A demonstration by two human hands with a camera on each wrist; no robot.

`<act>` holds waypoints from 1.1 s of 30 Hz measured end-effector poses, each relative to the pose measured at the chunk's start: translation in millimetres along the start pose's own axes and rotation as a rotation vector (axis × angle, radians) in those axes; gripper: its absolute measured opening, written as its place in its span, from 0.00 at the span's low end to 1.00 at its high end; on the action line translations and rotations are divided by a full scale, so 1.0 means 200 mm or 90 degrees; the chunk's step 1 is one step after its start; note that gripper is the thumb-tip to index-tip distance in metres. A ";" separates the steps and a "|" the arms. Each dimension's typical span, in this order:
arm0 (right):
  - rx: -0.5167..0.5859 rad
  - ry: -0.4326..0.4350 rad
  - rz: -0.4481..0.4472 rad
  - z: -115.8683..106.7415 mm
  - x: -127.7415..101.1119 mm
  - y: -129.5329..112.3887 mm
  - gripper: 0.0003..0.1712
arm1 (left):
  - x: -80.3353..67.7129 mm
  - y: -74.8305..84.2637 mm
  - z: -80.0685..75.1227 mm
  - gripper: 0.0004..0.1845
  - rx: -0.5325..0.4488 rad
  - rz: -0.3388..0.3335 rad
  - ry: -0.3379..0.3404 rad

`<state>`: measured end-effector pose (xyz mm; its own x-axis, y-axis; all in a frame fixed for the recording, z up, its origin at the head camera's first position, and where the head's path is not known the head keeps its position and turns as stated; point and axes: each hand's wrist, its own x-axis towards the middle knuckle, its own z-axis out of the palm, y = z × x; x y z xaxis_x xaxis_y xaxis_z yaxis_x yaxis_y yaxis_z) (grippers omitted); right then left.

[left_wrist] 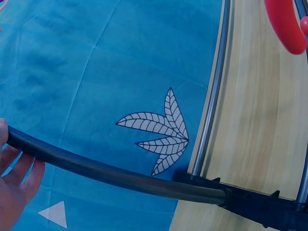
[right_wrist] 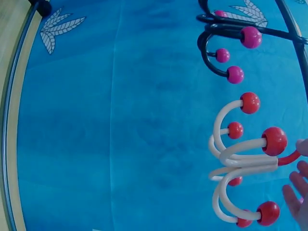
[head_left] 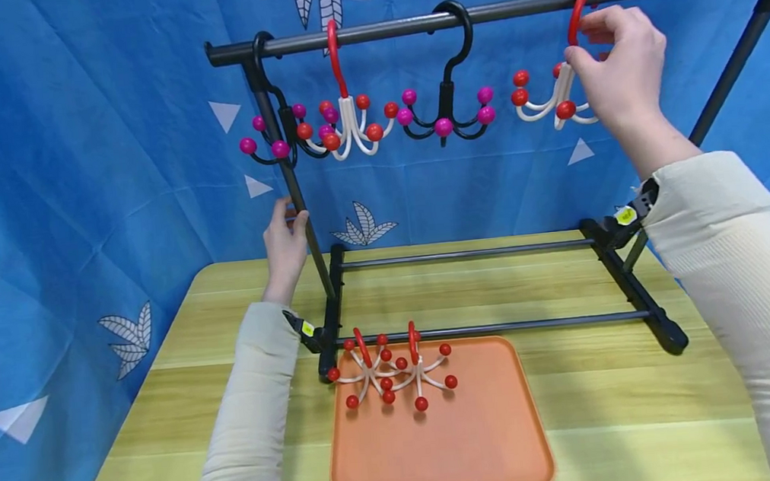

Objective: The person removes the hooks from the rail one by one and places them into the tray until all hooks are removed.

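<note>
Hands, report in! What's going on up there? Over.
Right hand grips red-and-white hook on rail. Left hand holds rack post. Nothing blocking.

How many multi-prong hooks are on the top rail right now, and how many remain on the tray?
4 on the rail: black, white, black, and white in the right hand. 2 white ones lie on the tray.

Along the top rail (head_left: 509, 6), open stretches lie between the black hanger (head_left: 445, 101) in the middle and the red-and-white hanger (head_left: 554, 96) at the right hand (head_left: 621, 71), and beyond that hand toward the slanted brace (head_left: 734, 61). The rail's left end is crowded: two hangers (head_left: 320, 128) bunch against the upright post (head_left: 295, 195), where the left hand (head_left: 285, 245) rests. Below, the base bars (head_left: 489, 328) fence the bench (head_left: 612, 404) behind the tray (head_left: 442, 419), whose near half lies bare.
</note>
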<state>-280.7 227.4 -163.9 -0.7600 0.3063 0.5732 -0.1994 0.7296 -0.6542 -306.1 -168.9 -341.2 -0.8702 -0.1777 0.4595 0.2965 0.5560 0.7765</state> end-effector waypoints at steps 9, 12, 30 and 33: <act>0.004 0.014 -0.023 0.00 0.03 -0.03 0.20 | 0.00 -0.01 0.01 0.17 -0.001 -0.007 -0.003; 0.026 0.023 -0.024 -0.02 0.03 -0.05 0.19 | 0.01 0.00 0.00 0.17 -0.002 -0.005 -0.002; 0.049 0.057 -0.082 -0.04 -0.18 0.02 0.18 | 0.00 -0.02 0.01 0.17 -0.001 -0.007 -0.006; 0.052 0.057 -0.082 -0.02 -0.24 0.07 0.18 | 0.01 -0.01 0.00 0.17 -0.001 -0.004 -0.002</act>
<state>-244.2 225.4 -197.6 -0.6676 0.2698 0.6939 -0.3437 0.7152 -0.6086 -308.1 -170.0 -342.9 -0.8733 -0.1784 0.4534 0.2919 0.5535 0.7800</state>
